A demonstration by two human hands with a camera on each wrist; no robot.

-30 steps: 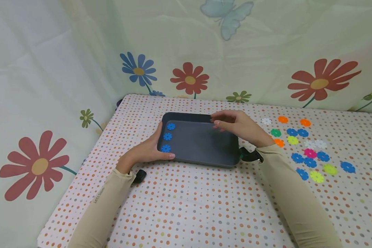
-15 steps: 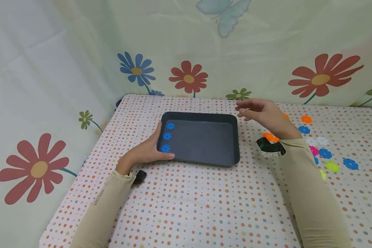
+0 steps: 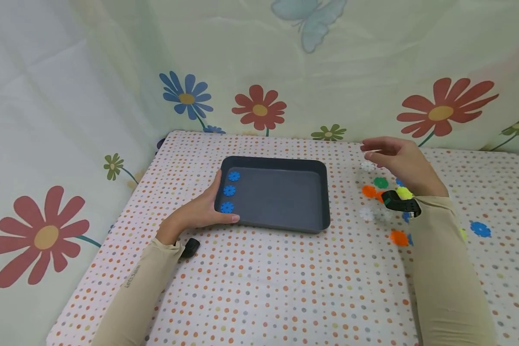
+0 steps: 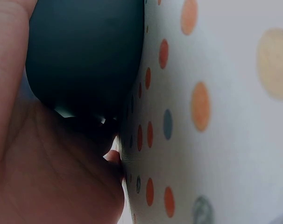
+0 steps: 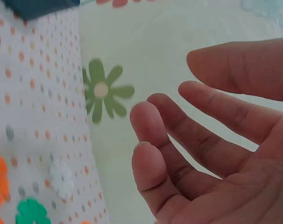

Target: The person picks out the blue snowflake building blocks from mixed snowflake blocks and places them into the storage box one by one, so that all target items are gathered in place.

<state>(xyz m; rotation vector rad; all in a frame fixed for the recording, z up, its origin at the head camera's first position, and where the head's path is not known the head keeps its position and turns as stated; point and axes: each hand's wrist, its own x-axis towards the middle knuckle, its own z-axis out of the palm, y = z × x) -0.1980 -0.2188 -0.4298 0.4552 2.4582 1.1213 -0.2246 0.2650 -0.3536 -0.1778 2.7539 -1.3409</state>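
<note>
A dark grey rectangular tray [image 3: 281, 199] lies on the table, with three blue flower-shaped plastic discs [image 3: 229, 191] in a column along its left side. My left hand [image 3: 199, 209] grips the tray's near left corner, thumb along the front edge and fingers along the left wall. In the left wrist view the tray's dark outer wall [image 4: 85, 51] sits against the palm. Off to the right my right hand [image 3: 404, 161] is raised over the scattered discs, fingers loosely bent and holding nothing. The right wrist view shows bare fingers [image 5: 151, 172] apart from the thumb.
Right of the tray, loose discs lie about: white [image 3: 366, 214], orange [image 3: 399, 238], green [image 3: 380, 182], yellow [image 3: 404, 193] and blue [image 3: 480, 229]. The right forearm covers some. A flower-printed curtain [image 3: 350, 72] hangs behind the dotted tablecloth [image 3: 264, 288].
My right hand has moved right, from above the tray to over the loose discs. The left hand stays on the tray, and the three blue discs keep their places.
</note>
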